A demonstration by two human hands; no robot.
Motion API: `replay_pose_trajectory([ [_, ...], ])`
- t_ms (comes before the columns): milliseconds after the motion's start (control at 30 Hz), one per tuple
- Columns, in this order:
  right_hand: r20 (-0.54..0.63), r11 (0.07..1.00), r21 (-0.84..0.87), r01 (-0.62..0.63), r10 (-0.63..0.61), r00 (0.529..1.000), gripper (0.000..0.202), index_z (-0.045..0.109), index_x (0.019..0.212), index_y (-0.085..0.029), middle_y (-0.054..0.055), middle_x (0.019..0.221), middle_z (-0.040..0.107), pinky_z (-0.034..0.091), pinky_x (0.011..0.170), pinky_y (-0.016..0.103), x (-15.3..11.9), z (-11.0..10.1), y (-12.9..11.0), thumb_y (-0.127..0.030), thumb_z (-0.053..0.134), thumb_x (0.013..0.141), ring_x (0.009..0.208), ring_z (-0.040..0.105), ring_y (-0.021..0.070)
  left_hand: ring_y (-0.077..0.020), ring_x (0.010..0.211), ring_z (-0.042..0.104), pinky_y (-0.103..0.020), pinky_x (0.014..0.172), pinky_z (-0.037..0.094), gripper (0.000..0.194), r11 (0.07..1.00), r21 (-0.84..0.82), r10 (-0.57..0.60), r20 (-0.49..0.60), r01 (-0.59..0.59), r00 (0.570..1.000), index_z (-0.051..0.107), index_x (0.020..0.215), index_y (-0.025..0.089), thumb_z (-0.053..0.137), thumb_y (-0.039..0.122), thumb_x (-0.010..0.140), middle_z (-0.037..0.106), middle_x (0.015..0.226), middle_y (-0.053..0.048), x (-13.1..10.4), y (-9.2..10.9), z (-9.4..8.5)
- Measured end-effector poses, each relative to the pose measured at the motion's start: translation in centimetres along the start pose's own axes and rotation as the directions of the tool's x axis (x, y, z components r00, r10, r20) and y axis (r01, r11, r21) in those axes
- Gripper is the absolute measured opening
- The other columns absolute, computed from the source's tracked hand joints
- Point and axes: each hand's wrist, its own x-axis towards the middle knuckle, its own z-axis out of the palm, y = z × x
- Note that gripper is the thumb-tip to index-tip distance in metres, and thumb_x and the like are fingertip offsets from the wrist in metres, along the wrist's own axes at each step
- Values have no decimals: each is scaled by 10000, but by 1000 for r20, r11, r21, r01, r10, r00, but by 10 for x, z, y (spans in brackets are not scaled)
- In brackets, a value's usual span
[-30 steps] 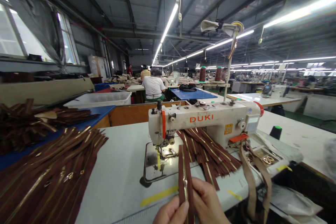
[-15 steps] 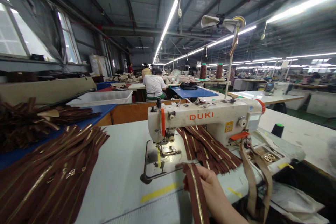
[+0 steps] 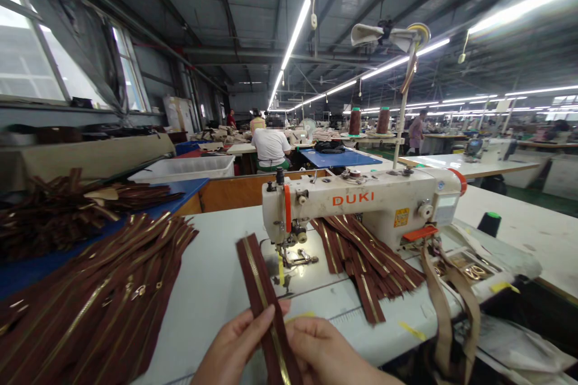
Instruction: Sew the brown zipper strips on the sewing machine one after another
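Observation:
A brown zipper [image 3: 257,277] with gold teeth is held up in front of the sewing machine [image 3: 352,198], its far end tilted to the left. My left hand [image 3: 241,340] pinches it from the left, thumb on top. On its right edge, my right hand [image 3: 318,346] has its fingers closed on the same zipper; the fingertips are partly hidden. The machine's presser foot [image 3: 295,258] is just beyond the zipper. Under the machine arm lies a fan of similar zippers [image 3: 365,258].
A large pile of brown zippers [image 3: 99,295] covers the table's left side, with more bundled strips [image 3: 67,210] behind on a blue board. Right are tan straps [image 3: 436,301], a tray of metal rings [image 3: 472,271] and a thread cone [image 3: 490,224]. A person in white [image 3: 271,147] sits ahead.
My left hand has come into view and taken hold of the zipper. My right hand has moved left and nearer, and the zipper now points up and left. The view has shifted slightly.

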Motion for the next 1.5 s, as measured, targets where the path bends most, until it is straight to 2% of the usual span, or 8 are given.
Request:
replay_pose_trajectory([
  [200,125,999,1,-44,44,991,503,663,858,-110,40,710,630,467,672,254,0,-6,6,-525,793,607,649,601,134,-270,866,636,-339,835,466,463,985,136,114,-38,-108,993,690,805,138,732,566,634,706,823,-82,29,30,-28],
  [433,-95,957,-290,13,-42,995,436,654,714,-109,17,623,596,404,549,212,10,-18,2,-526,750,630,533,514,97,-165,567,566,-253,557,402,440,932,336,157,-39,-135,987,630,701,131,704,560,635,649,640,-45,70,37,-33],
  [700,-216,543,-840,-11,-316,924,120,624,625,-151,-25,590,582,314,539,204,43,-32,-20,-167,597,742,564,490,103,-258,726,637,-318,635,475,382,835,476,318,-7,-277,948,640,826,143,721,452,615,682,753,-79,131,40,-31],
  [833,-220,226,-965,-136,-408,886,97,648,670,-185,-1,668,623,299,586,229,56,-33,-28,-198,609,758,661,533,141,-310,981,597,-414,884,446,318,707,591,470,19,-389,882,632,915,173,676,328,640,682,938,-84,140,36,-28],
  [933,-175,121,-983,-135,-443,879,90,644,688,-196,16,707,631,294,603,239,59,-33,-25,-206,600,765,726,548,163,-315,1184,477,-454,1061,288,333,603,659,548,68,-450,833,632,992,186,616,249,665,630,1131,-91,123,18,-28],
  [1133,-108,94,-993,-73,-454,884,103,621,684,-192,14,705,626,293,618,249,59,-34,-21,-198,578,778,734,541,166,-291,1199,479,-435,1059,319,378,256,847,481,308,-467,821,600,1155,134,479,294,836,560,1264,-147,89,-20,-27],
  [1333,-67,109,-994,-21,-437,897,90,599,696,-183,3,726,626,316,642,238,59,-36,-24,-180,607,786,726,526,151,-309,1297,382,-459,1088,276,436,13,895,372,409,-446,833,550,1245,69,429,288,888,474,1361,-183,96,-10,-27],
  [1500,-23,94,-995,22,-457,889,82,637,780,-173,23,803,645,357,712,237,60,-39,-25,-154,572,826,799,553,162,-290,1276,417,-443,1064,337,394,-124,861,399,498,-493,770,552,1238,88,423,263,909,486,1355,-168,104,-11,-33],
])
